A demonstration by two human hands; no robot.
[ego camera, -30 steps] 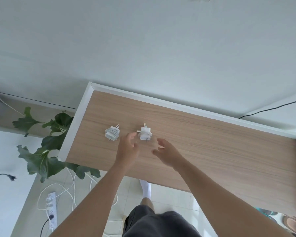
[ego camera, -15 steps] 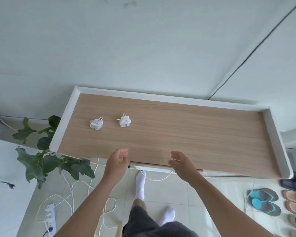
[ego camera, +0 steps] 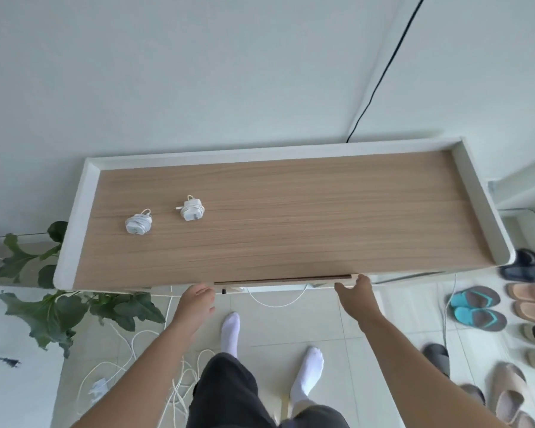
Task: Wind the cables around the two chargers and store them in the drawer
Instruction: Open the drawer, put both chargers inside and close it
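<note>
Two white chargers lie on the left part of the wooden desk top [ego camera: 291, 230], each with its cable wound around it: the left charger [ego camera: 138, 224] and the right charger [ego camera: 192, 207]. Both are apart from my hands. The drawer [ego camera: 283, 278] shows as a thin strip poking out a little under the desk's front edge. My left hand [ego camera: 197, 301] curls its fingers at the drawer's left end. At the right end, my right hand [ego camera: 354, 288] grips the front. The fingertips of both hands are hidden under the edge.
A raised white rim [ego camera: 482, 205] borders the desk's back and sides. A leafy plant [ego camera: 59, 307] stands at the left. White cables [ego camera: 130, 359] lie on the floor by my feet. Several shoes [ego camera: 476, 307] line the floor at the right. A black cable [ego camera: 380, 72] runs down the wall.
My hands drew back from the chargers to the desk's front edge and now hold the drawer's ends. The view tilted down and right, showing the whole desk.
</note>
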